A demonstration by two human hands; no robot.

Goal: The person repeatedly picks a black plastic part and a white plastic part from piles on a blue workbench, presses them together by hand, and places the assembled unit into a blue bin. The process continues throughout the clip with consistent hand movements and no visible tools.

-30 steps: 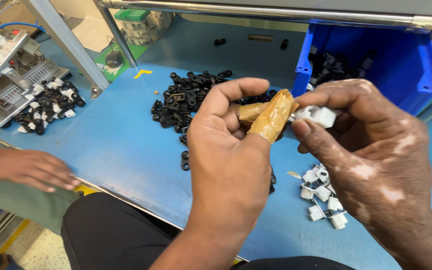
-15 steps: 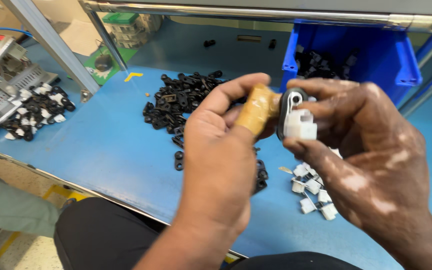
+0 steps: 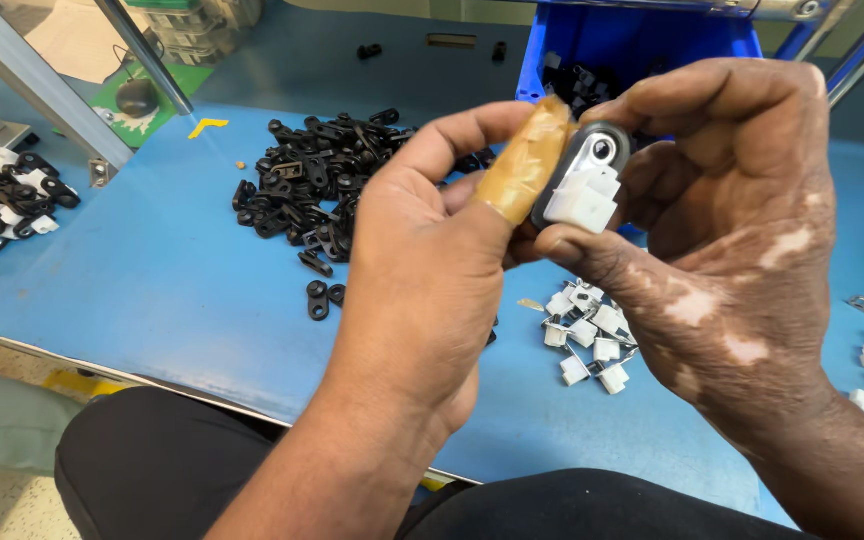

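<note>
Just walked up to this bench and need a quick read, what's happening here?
A seated person holds a small assembly, a white plastic block on a black oval plastic piece, up between both hands over the blue worktable. The left hand, its thumb wrapped in tan tape, presses against the part; the right hand pinches it from the other side. A heap of loose black plastic pieces lies behind, small white clips below the hands, and a blue bin at the back.
</note>
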